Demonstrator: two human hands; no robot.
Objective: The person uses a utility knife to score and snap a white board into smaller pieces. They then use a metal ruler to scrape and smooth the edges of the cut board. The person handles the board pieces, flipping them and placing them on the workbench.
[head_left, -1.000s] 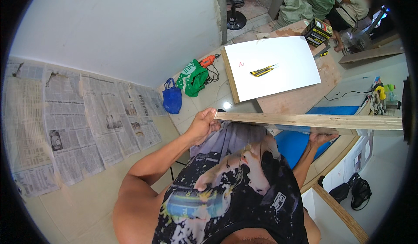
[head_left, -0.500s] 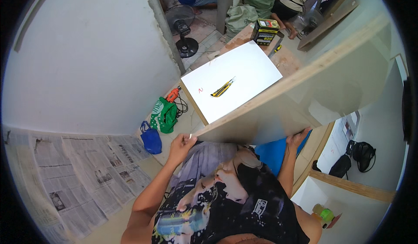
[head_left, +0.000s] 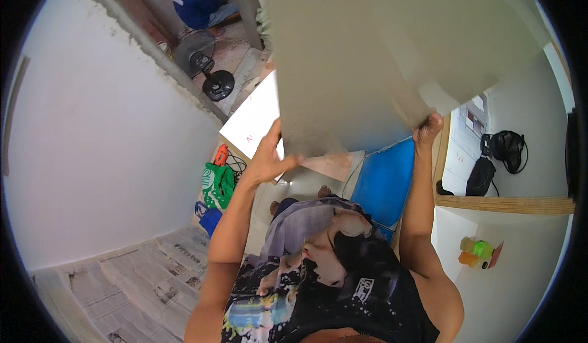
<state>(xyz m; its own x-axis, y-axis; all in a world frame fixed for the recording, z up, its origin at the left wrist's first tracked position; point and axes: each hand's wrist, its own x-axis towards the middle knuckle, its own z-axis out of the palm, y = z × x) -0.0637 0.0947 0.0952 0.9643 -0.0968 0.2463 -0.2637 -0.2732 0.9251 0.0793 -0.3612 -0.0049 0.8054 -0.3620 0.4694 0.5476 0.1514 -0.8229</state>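
Observation:
A large glossy greyish-beige panel (head_left: 380,49) is held up in front of me and covers much of the upper view. My left hand (head_left: 272,158) grips its near left corner, fingers behind the edge and thumb across the face. At the lower right edge, my right hand (head_left: 427,130) is closed on the panel. Behind the panel, part of a white board (head_left: 254,116) with a red mark shows close to my left hand. The panel hides the rest of that board.
A black fan (head_left: 211,76) stands near a seated person in blue (head_left: 196,3). Left of me are an orange drill (head_left: 221,155), a green bag (head_left: 217,184), a blue bag (head_left: 210,219) and newspaper (head_left: 141,275). A blue seat (head_left: 383,177) and white cabinet (head_left: 514,239) are on the right.
Both hands have raised the panel and turned it from edge-on to show its broad face. It now hides the utility knife and tin seen before. My view has shifted as well.

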